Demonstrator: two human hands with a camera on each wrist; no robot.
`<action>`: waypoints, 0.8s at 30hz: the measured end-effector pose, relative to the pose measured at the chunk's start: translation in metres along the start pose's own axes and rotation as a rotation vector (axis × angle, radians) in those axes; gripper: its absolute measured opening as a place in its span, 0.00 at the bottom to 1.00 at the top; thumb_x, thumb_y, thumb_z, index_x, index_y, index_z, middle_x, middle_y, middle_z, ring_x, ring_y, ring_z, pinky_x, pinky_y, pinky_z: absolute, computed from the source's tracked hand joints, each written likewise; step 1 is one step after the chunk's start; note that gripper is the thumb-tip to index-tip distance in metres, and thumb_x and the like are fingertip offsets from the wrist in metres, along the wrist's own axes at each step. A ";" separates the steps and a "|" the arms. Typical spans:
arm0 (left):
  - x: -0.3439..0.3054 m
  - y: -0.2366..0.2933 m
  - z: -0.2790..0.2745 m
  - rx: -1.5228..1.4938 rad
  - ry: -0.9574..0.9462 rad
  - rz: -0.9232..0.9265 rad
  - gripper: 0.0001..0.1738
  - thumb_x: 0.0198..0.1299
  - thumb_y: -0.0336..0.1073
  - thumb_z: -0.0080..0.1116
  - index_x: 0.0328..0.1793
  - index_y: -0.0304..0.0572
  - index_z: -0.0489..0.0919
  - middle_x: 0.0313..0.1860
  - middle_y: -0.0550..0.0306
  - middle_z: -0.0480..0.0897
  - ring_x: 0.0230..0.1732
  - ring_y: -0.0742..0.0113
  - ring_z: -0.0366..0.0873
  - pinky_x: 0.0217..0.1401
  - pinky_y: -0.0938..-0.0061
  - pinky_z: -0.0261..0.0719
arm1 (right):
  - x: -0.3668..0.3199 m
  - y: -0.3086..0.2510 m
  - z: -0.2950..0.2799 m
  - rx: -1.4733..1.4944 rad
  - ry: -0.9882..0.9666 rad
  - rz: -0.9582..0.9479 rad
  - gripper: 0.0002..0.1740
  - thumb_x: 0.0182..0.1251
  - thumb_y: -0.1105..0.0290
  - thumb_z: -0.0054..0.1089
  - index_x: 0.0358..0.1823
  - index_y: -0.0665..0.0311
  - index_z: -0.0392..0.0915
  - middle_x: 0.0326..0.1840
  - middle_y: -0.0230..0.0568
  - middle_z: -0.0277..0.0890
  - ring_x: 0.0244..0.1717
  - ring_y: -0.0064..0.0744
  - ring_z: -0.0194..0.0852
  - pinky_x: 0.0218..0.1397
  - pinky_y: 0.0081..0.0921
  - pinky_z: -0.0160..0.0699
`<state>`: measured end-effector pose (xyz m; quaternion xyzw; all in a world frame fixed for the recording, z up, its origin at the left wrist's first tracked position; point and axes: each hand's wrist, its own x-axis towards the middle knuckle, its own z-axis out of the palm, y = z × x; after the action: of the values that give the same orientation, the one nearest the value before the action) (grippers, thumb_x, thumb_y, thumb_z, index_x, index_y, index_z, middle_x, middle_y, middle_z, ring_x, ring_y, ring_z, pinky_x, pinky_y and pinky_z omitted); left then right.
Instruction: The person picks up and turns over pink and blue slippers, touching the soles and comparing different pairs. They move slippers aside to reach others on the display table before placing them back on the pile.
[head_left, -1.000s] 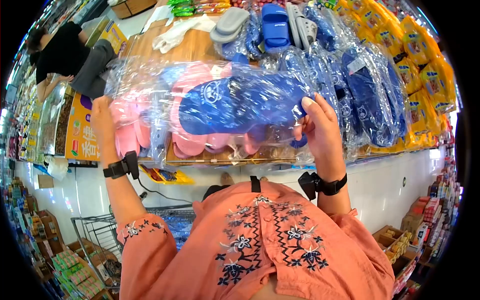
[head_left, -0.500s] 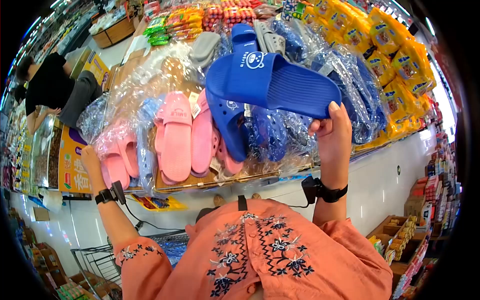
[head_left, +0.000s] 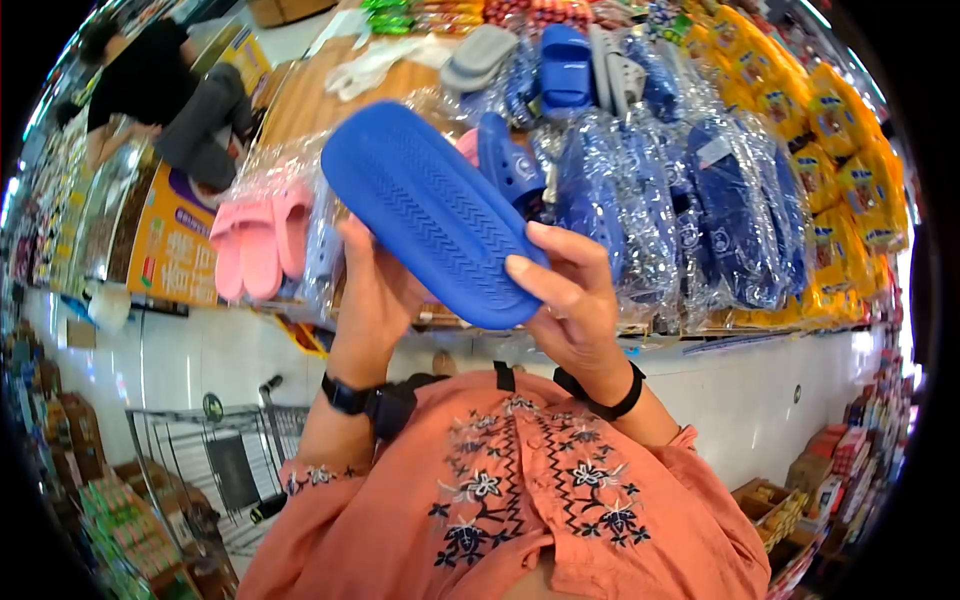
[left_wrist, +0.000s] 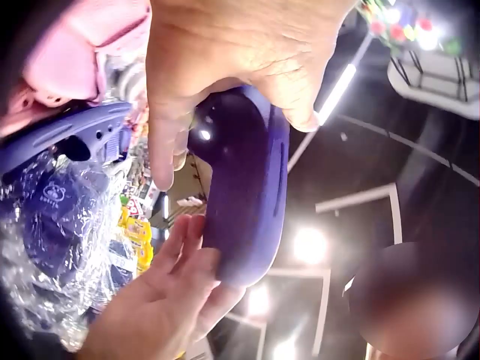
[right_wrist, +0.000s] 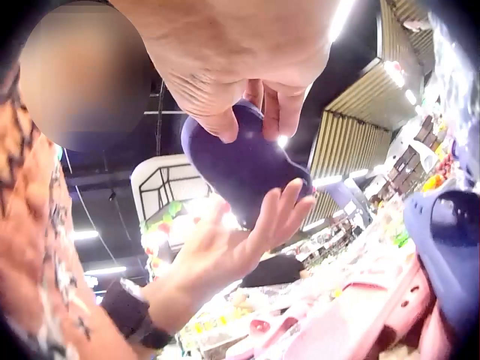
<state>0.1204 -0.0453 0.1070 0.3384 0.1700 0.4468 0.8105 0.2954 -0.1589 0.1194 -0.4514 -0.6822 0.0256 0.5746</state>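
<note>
In the head view, a blue slipper [head_left: 430,215] is held above the display table, slanted, its grooved sole facing up toward me. My right hand [head_left: 580,300] pinches its lower right end between thumb and fingers. My left hand [head_left: 375,300] lies along its left underside, thumb showing beside the edge. In the left wrist view, the left hand's fairly straight fingers [left_wrist: 160,161] and its thumb lie on either side of the slipper [left_wrist: 244,202]. The right wrist view shows the left fingertips [right_wrist: 281,206] against the slipper while the right hand [right_wrist: 232,60] grips its other end.
Bagged blue slippers [head_left: 735,215] cover the table's right part, with yellow packets [head_left: 840,150] beyond. Pink slippers [head_left: 255,245] lie at left, and a blue clog-style slipper [head_left: 510,170] sits behind the held one. A wire cart [head_left: 210,450] stands at lower left; a person [head_left: 150,90] is nearby.
The blue slipper has turned from its bear-printed strap side to its sole and come nearer my body. My left hand has moved right from the far left side to the slipper.
</note>
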 end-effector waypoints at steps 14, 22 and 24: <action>0.000 -0.001 -0.033 -0.116 0.135 -0.018 0.45 0.70 0.72 0.49 0.79 0.45 0.68 0.72 0.50 0.76 0.69 0.54 0.76 0.73 0.56 0.74 | -0.023 0.004 0.016 -0.016 -0.175 0.062 0.38 0.46 0.89 0.63 0.64 0.58 0.81 0.69 0.50 0.66 0.67 0.48 0.72 0.65 0.36 0.79; 0.004 0.000 -0.040 -0.099 0.161 0.012 0.45 0.67 0.70 0.56 0.77 0.45 0.69 0.70 0.52 0.78 0.68 0.54 0.77 0.73 0.57 0.75 | -0.024 0.005 0.014 0.053 -0.228 0.117 0.30 0.54 0.85 0.58 0.62 0.64 0.80 0.67 0.53 0.65 0.66 0.51 0.72 0.68 0.39 0.76; 0.005 -0.002 -0.043 -0.122 0.131 0.013 0.43 0.68 0.67 0.57 0.77 0.45 0.69 0.70 0.52 0.78 0.68 0.55 0.77 0.73 0.56 0.75 | -0.025 0.009 0.014 0.064 -0.218 0.132 0.28 0.55 0.84 0.57 0.61 0.65 0.80 0.67 0.53 0.65 0.65 0.51 0.72 0.66 0.38 0.76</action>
<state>0.0991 -0.0246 0.0752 0.2596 0.1931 0.4829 0.8137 0.2875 -0.1631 0.0904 -0.4714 -0.7083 0.1340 0.5081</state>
